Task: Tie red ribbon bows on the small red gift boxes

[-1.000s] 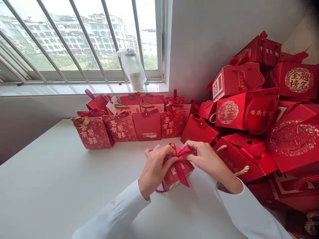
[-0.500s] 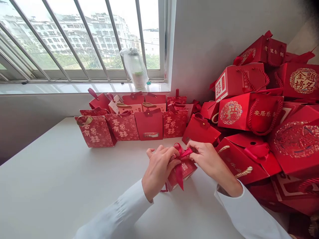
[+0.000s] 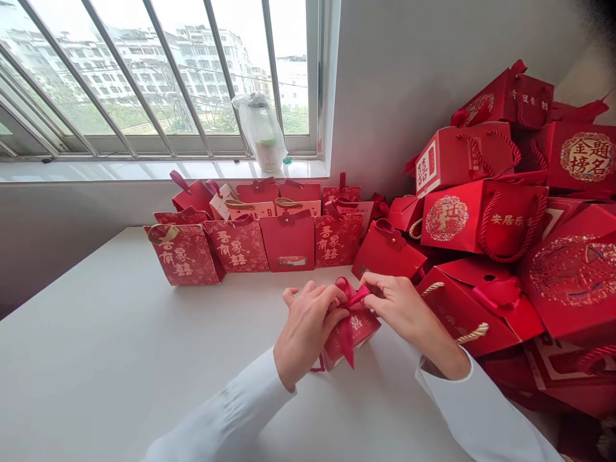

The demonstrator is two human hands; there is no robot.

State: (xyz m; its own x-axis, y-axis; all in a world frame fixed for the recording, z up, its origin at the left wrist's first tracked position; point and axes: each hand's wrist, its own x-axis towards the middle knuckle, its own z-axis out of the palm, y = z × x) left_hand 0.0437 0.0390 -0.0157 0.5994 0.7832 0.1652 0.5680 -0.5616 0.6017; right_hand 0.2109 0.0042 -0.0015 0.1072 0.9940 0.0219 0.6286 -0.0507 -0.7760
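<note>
A small red gift box (image 3: 364, 329) with pale lettering rests on the white table between my hands. Its red ribbon (image 3: 346, 340) forms a bow on top, with one tail hanging down the front. My left hand (image 3: 310, 324) pinches the ribbon at the knot, fingers closed over the box's left side. At the right, the thumb and fingertips of my right hand (image 3: 397, 307) are closed on the bow's right loop. A dark red cord shows under my left hand, beside the box's lower left.
Rows of upright red gift bags (image 3: 289, 241) stand at the back of the white table (image 3: 120, 346). Large red boxes (image 3: 486, 218) with rope handles are piled at the right, close to my right forearm. A bagged jar (image 3: 264, 138) stands on the windowsill.
</note>
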